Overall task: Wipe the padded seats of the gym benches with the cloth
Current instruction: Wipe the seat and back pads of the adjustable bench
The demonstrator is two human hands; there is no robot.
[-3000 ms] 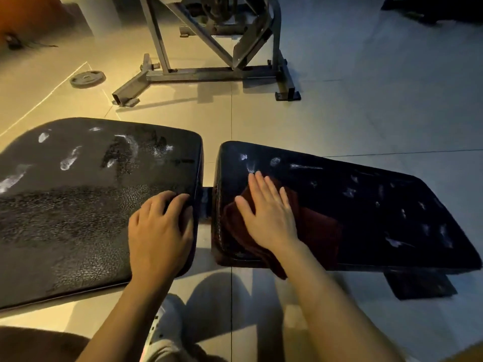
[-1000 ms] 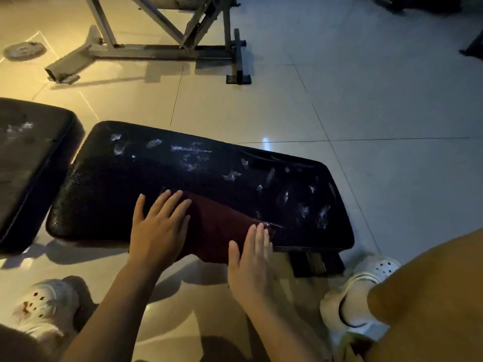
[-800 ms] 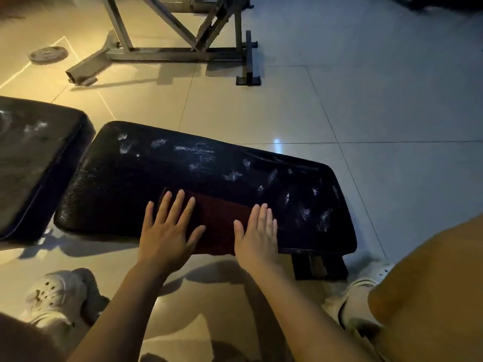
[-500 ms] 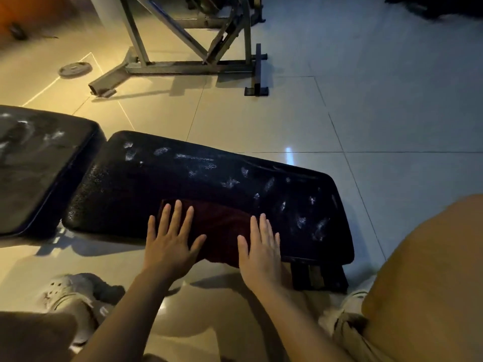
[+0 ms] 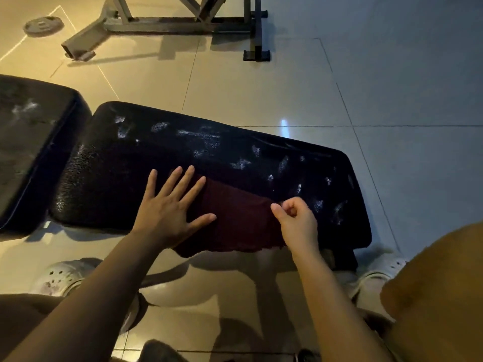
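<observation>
The dark red cloth (image 5: 235, 220) lies flat on the near edge of the black padded seat (image 5: 183, 158). The left hand (image 5: 170, 207) presses it with spread fingers; the right hand (image 5: 295, 218) pinches its corner.

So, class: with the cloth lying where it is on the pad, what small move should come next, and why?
Probably slide the cloth away from the body, across the pad. It lies on the near edge, the left hand flat on it, the right hand pinching its corner, while the white smears sit further back.
</observation>
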